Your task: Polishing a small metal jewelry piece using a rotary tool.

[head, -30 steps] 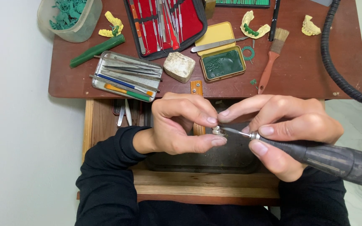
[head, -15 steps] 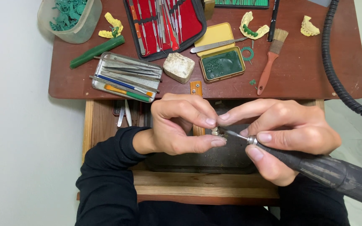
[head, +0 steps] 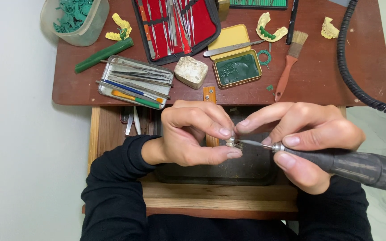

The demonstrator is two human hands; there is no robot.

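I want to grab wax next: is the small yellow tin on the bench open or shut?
Open. The yellow tin has its lid swung back flat on the table, with dark green filling exposed inside.

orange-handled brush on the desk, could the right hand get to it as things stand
Probably yes, but not freely. The orange-handled brush lies in the open on the desk, just beyond the right hand, nothing between. That hand's grip is taken by the rotary handpiece, though, working a small piece pinched by the left hand.
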